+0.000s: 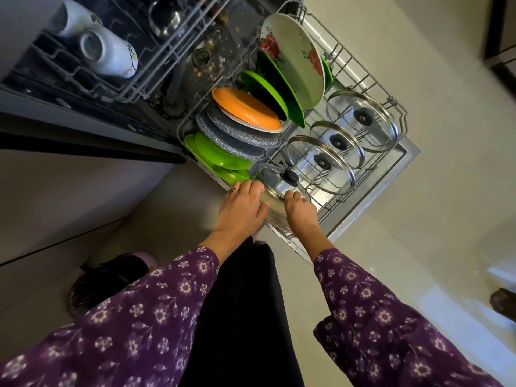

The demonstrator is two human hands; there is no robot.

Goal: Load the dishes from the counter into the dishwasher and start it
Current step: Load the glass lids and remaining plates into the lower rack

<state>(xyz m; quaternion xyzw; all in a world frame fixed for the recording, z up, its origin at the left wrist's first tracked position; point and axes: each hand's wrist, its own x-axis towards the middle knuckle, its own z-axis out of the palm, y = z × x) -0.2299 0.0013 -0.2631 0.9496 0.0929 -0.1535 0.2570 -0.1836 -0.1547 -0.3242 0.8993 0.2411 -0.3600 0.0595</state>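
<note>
The dishwasher's lower rack point(396, 107) is pulled out over the open door. It carries upright green plates point(220, 157), grey speckled plates point(237, 135), an orange plate point(245, 108), a flowered white plate point(296, 57) and three glass lids point(363, 118). At the rack's near corner a fourth glass lid with a black knob point(279, 182) is held by both hands. My left hand point(240, 208) grips its left rim, and my right hand point(300, 209) grips its right rim. The lid's lower part is hidden behind my hands.
The upper rack point(125, 88) holds two white mugs point(109, 54) and a steel vessel point(164, 18). Food bits litter the tub floor point(206, 57). The door edge point(296, 247) juts toward my legs. Pale floor lies to the right, cabinet fronts to the left.
</note>
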